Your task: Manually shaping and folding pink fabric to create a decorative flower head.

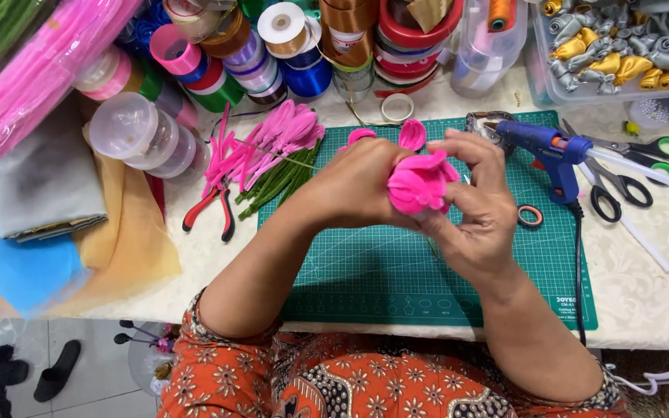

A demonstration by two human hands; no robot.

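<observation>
Both hands hold a bright pink ribbon flower [420,184] above a green cutting mat [365,271]. My left hand [358,186] grips the flower from the left, fingers curled around its base. My right hand [478,209] closes on it from the right, thumb and fingertips pressing the pink folds. Two loose pink petals [410,134] lie on the mat just behind the hands. A bundle of pink buds on green stems [276,151] lies to the left of the mat.
A blue glue gun [547,151] rests at the mat's right, its cord running down. Scissors [621,182] lie beyond it. Red-handled pliers [210,209], ribbon spools [288,46], a clear box of gold and grey rosettes [621,50] and folded fabric [48,186] crowd the table.
</observation>
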